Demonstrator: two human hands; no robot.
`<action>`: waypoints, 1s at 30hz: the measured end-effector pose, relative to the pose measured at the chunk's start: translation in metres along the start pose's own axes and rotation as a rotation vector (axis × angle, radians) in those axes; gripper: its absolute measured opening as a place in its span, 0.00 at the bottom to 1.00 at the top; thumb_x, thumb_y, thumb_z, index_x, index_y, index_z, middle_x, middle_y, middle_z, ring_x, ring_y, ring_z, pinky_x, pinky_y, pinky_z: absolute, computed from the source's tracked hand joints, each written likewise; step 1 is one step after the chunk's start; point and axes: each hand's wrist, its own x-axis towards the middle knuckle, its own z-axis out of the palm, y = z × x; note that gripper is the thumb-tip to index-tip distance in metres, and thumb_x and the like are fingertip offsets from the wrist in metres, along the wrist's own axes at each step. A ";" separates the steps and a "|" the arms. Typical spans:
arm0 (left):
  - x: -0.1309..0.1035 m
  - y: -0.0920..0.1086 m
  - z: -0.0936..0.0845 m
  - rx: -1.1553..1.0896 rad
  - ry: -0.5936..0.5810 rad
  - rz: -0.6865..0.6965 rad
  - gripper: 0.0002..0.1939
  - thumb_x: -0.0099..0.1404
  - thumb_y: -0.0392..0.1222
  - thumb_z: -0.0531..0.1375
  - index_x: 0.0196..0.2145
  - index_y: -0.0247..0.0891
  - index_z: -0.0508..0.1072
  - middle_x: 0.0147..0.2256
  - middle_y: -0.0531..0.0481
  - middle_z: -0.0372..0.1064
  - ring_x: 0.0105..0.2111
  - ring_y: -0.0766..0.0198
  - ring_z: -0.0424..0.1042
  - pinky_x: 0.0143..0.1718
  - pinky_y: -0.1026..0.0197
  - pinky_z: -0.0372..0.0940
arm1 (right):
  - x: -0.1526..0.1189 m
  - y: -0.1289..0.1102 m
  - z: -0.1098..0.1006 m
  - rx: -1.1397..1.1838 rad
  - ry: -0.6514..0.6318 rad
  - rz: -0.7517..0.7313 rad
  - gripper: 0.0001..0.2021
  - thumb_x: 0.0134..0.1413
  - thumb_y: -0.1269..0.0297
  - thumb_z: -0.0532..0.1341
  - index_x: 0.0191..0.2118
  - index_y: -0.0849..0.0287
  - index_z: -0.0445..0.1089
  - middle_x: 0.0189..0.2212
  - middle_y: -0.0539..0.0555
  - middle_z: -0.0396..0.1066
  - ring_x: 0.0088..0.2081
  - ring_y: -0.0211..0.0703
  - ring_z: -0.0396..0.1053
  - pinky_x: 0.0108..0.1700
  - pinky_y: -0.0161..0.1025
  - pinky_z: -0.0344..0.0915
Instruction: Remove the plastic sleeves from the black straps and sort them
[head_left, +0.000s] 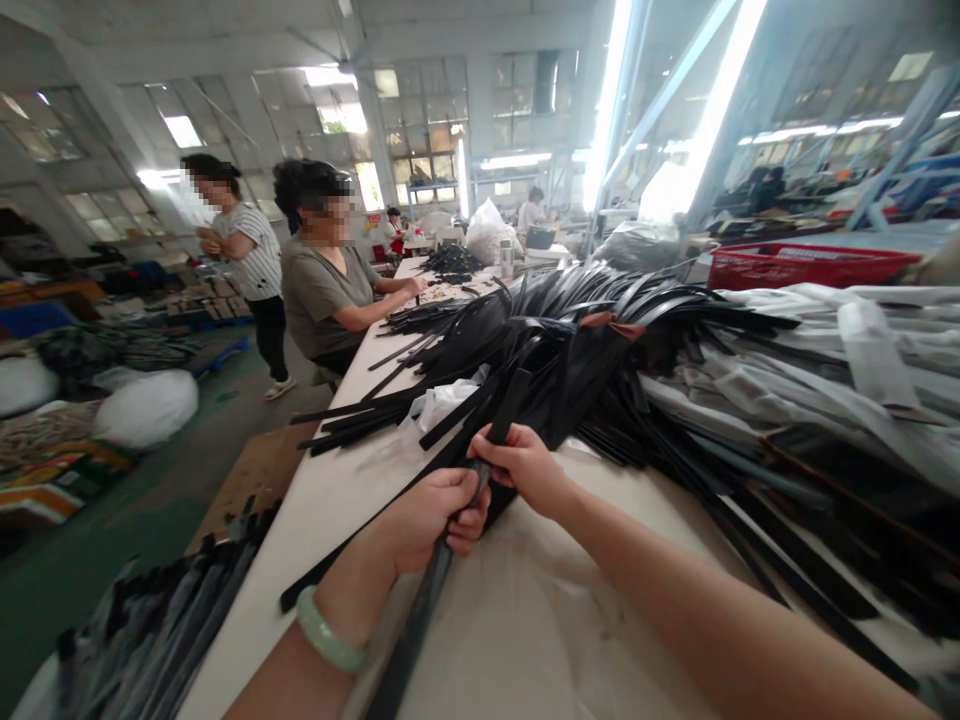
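Observation:
A long black strip (420, 625) runs up from the bottom edge through both hands, its end pointing away over the table (330, 505). My left hand (442, 510) is wrapped round the strip, with a pale green bangle on that wrist. Just above and to the right, my right hand (517, 462) pinches the same strip near its far end. Beyond the hands lies a large heap of black strips (547, 350), part of it tied with a brown band (611, 325). Crumpled clear plastic (439, 405) sits to the left of the heap.
A seated person (322, 270) works at the table's left side, and another person (240, 250) stands behind. White-wrapped bundles (825, 350) and a red crate (810, 266) are on the right. More wrapped strips (165, 610) stand below the table's left edge, beside cardboard (251, 475).

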 end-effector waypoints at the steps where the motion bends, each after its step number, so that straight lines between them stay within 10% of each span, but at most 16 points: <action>1: 0.000 0.000 0.000 -0.001 0.002 -0.007 0.19 0.61 0.54 0.61 0.29 0.35 0.62 0.20 0.58 0.46 0.18 0.75 0.43 0.19 0.72 0.40 | -0.002 -0.001 0.002 -0.034 -0.043 0.009 0.19 0.44 0.48 0.68 0.27 0.63 0.72 0.15 0.46 0.61 0.15 0.28 0.53 0.17 0.30 0.42; 7: 0.003 -0.003 -0.001 0.054 0.011 -0.010 0.18 0.62 0.53 0.61 0.30 0.34 0.64 0.20 0.58 0.48 0.18 0.75 0.44 0.18 0.72 0.41 | 0.007 -0.015 -0.018 0.039 0.225 -0.149 0.20 0.41 0.48 0.69 0.26 0.64 0.71 0.11 0.41 0.52 0.13 0.26 0.45 0.16 0.30 0.37; 14: 0.002 0.000 -0.003 0.028 0.013 0.071 0.19 0.60 0.54 0.62 0.29 0.35 0.62 0.19 0.59 0.48 0.18 0.75 0.45 0.18 0.73 0.43 | -0.003 0.001 0.002 -0.064 -0.135 -0.022 0.18 0.45 0.51 0.67 0.28 0.65 0.72 0.13 0.46 0.61 0.15 0.29 0.54 0.15 0.29 0.45; 25: 0.004 -0.001 -0.007 0.053 0.047 0.096 0.21 0.58 0.56 0.64 0.29 0.35 0.62 0.19 0.59 0.50 0.17 0.76 0.47 0.17 0.74 0.45 | -0.007 -0.001 0.004 -0.419 -0.160 -0.133 0.17 0.55 0.52 0.59 0.23 0.60 0.63 0.15 0.45 0.62 0.14 0.29 0.55 0.15 0.28 0.50; 30: -0.011 0.007 -0.012 0.214 0.081 0.090 0.30 0.56 0.65 0.61 0.38 0.32 0.66 0.27 0.45 0.68 0.24 0.64 0.69 0.28 0.62 0.67 | -0.005 0.002 0.002 -0.440 -0.044 -0.194 0.18 0.55 0.50 0.58 0.23 0.59 0.61 0.14 0.46 0.63 0.14 0.31 0.58 0.15 0.28 0.52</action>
